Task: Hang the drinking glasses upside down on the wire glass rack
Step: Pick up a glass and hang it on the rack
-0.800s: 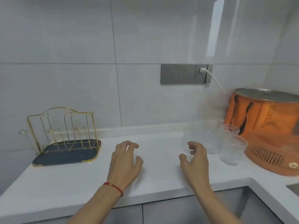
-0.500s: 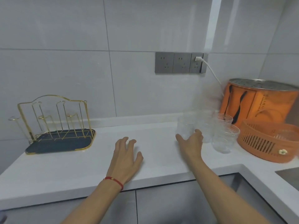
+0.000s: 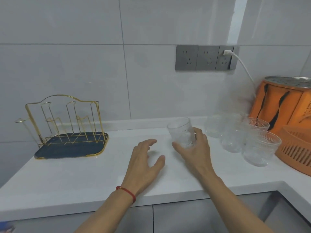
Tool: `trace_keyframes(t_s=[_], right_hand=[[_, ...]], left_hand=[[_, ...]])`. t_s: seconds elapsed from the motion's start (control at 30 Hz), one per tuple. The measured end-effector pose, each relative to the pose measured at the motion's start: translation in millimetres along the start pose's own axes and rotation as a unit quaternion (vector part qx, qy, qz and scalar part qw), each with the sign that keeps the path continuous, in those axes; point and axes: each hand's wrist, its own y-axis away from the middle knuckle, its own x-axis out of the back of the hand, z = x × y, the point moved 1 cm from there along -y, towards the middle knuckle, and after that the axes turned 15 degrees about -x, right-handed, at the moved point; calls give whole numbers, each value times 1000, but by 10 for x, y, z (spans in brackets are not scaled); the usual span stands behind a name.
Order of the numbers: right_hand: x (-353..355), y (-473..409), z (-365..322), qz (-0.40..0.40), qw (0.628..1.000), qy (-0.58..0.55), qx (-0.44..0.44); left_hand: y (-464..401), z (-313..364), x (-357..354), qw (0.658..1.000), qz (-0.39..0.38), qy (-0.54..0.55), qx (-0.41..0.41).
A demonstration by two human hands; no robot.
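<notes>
A white counter (image 3: 84,179) runs along the tiled wall and turns a corner at the right. Toward its left end, near the back edge, stands a gold wire glass rack (image 3: 65,125) on a dark tray. Near the right corner, a cluster of clear glasses (image 3: 235,137) stands upright, just beside an orange slotted basket (image 3: 296,150) and an orange box (image 3: 284,105) at the back.

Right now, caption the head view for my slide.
Right hand grips a clear glass upright; gold wire rack stands empty at left.
</notes>
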Motion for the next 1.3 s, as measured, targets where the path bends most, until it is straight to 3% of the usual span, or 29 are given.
trace_keyframes(t_s=[0.1,0.2,0.33,0.43,0.5,0.6,0.67,0.73,0.83,1.0,1.3], right_hand=[[-264,305,-191,-109,991,-40,74],[-497,451,-288,-185,977,-48,98],[-686,497,-434,-344,924,-162,-28],[-855,521,-618,-356,921,-157,-26],[-929,524,-734,-334,927,-168,-32],[-928,460,-994,-251,956,-150,-14],[-933,400,-1260,-204,967,-152,21],[-1013,298,-1571,-171,968,-172,56],[-1265,95,-2076,-147,966,-183,104],[-1890,-97,-2900,-186,962,-142,139],[-3014,-196,-3630,-311,936,84,144]], left_hand=[[-208,116,114,978,69,163,113],[-258,94,360,951,141,202,187],[-139,-60,729,905,203,310,211],[-59,-213,975,908,167,323,210],[23,-342,1185,939,130,260,184],[202,-666,1616,982,126,-40,133],[315,-914,1874,941,77,-295,145],[402,-1124,2005,893,44,-418,159],[428,-1267,2007,904,36,-395,158],[449,-1416,1952,903,-40,-392,169],[449,-1491,1965,902,-79,-377,196]])
